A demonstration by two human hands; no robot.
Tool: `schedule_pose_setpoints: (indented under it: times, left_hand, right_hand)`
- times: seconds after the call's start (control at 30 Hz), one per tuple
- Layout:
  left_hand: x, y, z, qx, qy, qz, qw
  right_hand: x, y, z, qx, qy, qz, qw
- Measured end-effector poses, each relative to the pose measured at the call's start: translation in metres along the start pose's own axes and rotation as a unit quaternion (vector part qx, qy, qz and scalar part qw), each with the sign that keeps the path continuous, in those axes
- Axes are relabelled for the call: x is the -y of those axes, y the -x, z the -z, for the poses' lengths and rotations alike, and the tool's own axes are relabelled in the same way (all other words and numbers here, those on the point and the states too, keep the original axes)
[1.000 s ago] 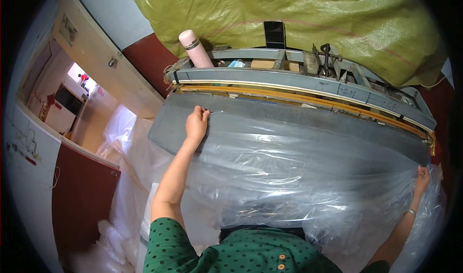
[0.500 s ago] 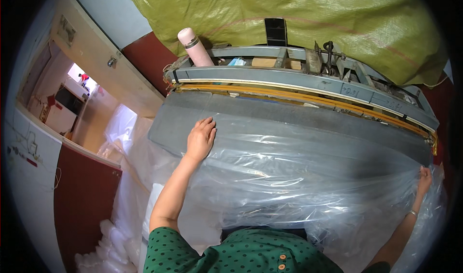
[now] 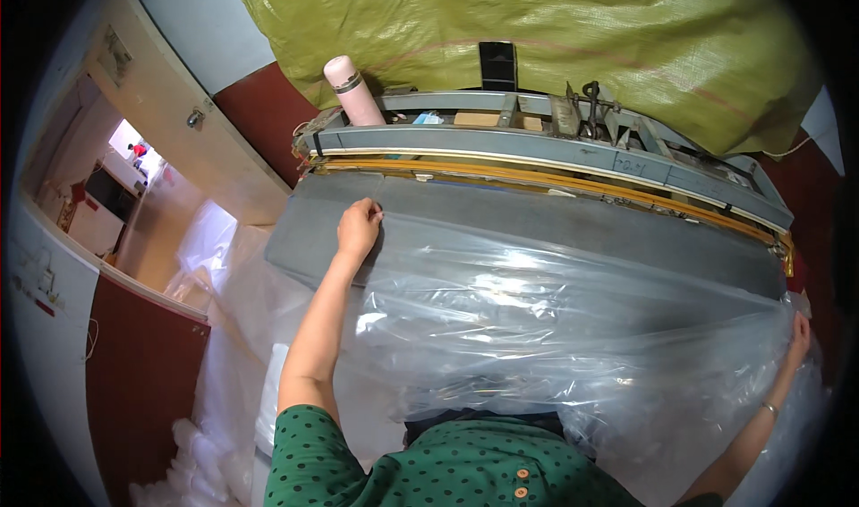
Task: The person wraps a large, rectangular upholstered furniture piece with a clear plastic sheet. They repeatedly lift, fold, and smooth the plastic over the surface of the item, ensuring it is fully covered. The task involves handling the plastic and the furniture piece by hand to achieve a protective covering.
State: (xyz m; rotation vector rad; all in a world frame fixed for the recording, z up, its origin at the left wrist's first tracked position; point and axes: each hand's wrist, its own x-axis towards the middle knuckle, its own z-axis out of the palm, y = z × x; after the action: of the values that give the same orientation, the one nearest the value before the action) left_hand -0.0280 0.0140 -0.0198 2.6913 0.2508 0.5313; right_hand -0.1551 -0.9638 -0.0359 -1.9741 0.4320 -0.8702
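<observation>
The left arm [image 3: 313,337] came up from the low edge, with its elbow bent and its forearm pointing up and a bit to the right. The left hand [image 3: 360,230] was over the left part of the grey bench [image 3: 313,216], back of the hand up. Its grip was curled, with thumb and fingers pinching the top edge of the clear plastic sheet [image 3: 528,315]. The right arm [image 3: 735,453] stuck far out to the right side, with a bracelet [image 3: 769,409] on the wrist. The right hand [image 3: 801,330] was lower, by the bench's right end. Its grip was small and tight, pinching the sheet's far corner. The sheet lay over the front of the bench and hung down near the person's tummy, shiny and full of wrinkles.
</observation>
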Motion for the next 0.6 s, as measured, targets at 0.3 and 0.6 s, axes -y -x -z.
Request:
schedule_pose_setpoints:
  times: [0.3,0.6]
  left_hand:
    - [-0.010,-0.061,0.063,-0.217,0.377,0.003,0.900]
    - [0.071,-0.080,-0.072,-0.228,0.247,0.077,0.939]
  right_hand:
    - [0.041,-0.048,-0.085,-0.078,-0.215,-0.080,0.970]
    - [0.025,-0.026,-0.222,-0.164,0.076,0.144,0.973]
